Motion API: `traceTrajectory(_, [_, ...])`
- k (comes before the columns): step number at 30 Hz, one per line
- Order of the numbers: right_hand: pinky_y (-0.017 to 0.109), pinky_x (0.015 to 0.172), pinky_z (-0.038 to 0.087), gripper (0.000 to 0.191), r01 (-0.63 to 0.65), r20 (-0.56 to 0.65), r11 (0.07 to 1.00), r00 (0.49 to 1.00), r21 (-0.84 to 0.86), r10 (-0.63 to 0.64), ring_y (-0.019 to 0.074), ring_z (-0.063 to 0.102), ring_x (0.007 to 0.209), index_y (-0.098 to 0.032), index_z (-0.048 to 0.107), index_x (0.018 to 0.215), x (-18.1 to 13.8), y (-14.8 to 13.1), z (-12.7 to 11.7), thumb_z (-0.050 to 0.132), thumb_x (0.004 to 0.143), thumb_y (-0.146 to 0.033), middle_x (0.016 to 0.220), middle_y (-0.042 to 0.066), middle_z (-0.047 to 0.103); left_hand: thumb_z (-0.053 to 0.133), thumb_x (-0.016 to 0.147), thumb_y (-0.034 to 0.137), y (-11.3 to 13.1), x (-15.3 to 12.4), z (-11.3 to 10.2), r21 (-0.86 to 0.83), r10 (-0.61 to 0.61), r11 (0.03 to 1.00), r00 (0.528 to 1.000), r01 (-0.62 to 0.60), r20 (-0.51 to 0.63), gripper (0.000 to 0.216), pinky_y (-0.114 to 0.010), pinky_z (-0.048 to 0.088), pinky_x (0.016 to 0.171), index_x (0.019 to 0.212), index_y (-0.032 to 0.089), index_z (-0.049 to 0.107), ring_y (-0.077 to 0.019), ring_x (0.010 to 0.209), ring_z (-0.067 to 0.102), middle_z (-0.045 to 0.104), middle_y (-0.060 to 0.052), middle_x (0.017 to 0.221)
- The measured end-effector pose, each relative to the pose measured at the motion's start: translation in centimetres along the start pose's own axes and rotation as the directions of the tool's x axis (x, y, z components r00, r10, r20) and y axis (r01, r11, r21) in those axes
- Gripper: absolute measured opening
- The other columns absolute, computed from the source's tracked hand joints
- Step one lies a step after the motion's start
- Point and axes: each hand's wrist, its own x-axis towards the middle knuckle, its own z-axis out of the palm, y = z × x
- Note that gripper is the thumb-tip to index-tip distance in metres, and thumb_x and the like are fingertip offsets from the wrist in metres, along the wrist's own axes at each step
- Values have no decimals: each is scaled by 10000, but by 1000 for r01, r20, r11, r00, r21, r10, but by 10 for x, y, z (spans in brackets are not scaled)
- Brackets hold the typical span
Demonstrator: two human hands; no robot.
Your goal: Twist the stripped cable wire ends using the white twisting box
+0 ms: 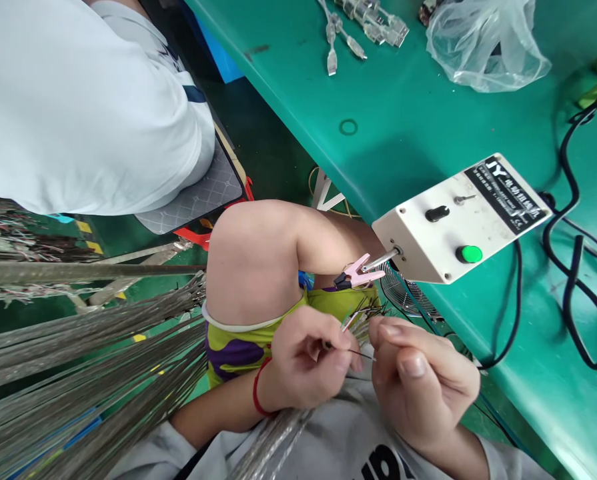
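My left hand, with a red cord on its wrist, is closed in a pinch on a thin dark wire. The wire's tip reaches across to my right hand. My right hand's fingers are curled and pressed together at that tip; what they hold, if anything, is hidden. Behind the hands, a bundle of cable ends with bare and coloured wires lies over my lap. Just above, a pink clip is fixed to the metal shaft of a white machine box with a knob and green button.
The box stands at the edge of a green table. Black cables loop at right. Clear USB cables and a plastic bag lie farther back. Long grey cables hang at left. Another person sits at upper left.
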Motion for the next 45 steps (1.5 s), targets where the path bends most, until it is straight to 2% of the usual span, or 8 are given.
traceTrajectory(5, [284, 497, 474, 186, -208, 29, 968, 978, 140, 206, 142, 559, 474, -281, 888, 1257, -7, 8, 9, 758, 1222, -410, 669, -43, 672, 729, 1241, 425, 0, -7, 7, -477, -277, 837, 959, 269, 55, 239, -161, 433, 533, 1160, 278, 558, -82, 472, 523, 607, 99, 680])
traceTrajectory(11, [207, 395, 427, 136, -384, 206, 846, 922, 370, 329, 116, 625, 376, -294, 824, 1171, 8, -2, 25, 930, 1122, -363, 662, -111, 609, 764, 1217, 383, 0, -8, 4, -576, -299, 751, 944, 324, 141, 216, -218, 499, 623, 1140, 275, 593, -70, 453, 458, 634, 96, 721])
traceTrajectory(16, [205, 423, 519, 96, -388, 180, 831, 922, 400, 343, 97, 594, 338, -275, 850, 1062, 14, -5, 28, 921, 1122, -296, 642, -109, 639, 749, 1220, 325, -2, -8, 2, -599, -288, 731, 943, 328, 165, 127, -202, 472, 610, 1211, 277, 632, -70, 473, 444, 657, 86, 756])
traceTrajectory(23, [239, 456, 595, 122, -365, 113, 858, 931, 361, 349, 134, 638, 363, -268, 893, 1035, 12, -4, 27, 967, 1083, -352, 579, -94, 648, 736, 1226, 341, -4, -11, 3, -531, -270, 800, 958, 280, 99, 110, -213, 505, 633, 1240, 282, 645, -108, 552, 572, 694, 66, 774])
traceTrajectory(29, [237, 438, 525, 151, -442, 133, 809, 895, 389, 425, 121, 541, 386, -281, 938, 1003, 14, -10, 23, 1012, 1048, -405, 532, -67, 679, 726, 1220, 321, -5, -5, -1, -188, -80, 978, 995, 88, 52, 83, -225, 519, 596, 1218, 266, 663, -112, 548, 629, 721, 37, 772])
traceTrajectory(33, [232, 479, 519, 76, -480, 167, 755, 874, 446, 457, 117, 553, 460, -309, 987, 1031, 14, -16, 22, 1004, 1050, -380, 613, -32, 748, 731, 1211, 344, -8, -3, -5, 3, 32, 999, 998, -32, 62, 94, -227, 445, 529, 1215, 269, 675, -84, 463, 518, 706, 47, 742])
traceTrajectory(40, [227, 432, 339, 187, -451, 186, 743, 890, 495, 416, 84, 288, 417, -305, 1001, 1054, 16, -10, 29, 870, 1149, -398, 538, -64, 595, 728, 1195, 330, -12, -6, -2, -14, 37, 999, 998, -36, 46, 87, -204, 470, 522, 1220, 270, 670, -92, 493, 621, 705, 49, 736])
traceTrajectory(45, [254, 465, 341, 385, -426, 159, 795, 904, 432, 398, 115, 410, 424, -307, 1010, 1186, 13, 2, 25, 716, 1234, -551, 494, -65, 520, 747, 1183, 289, -12, -14, 1, -111, -21, 994, 1000, 19, -16, 75, -190, 566, 590, 1234, 252, 706, -109, 594, 712, 723, 29, 811])
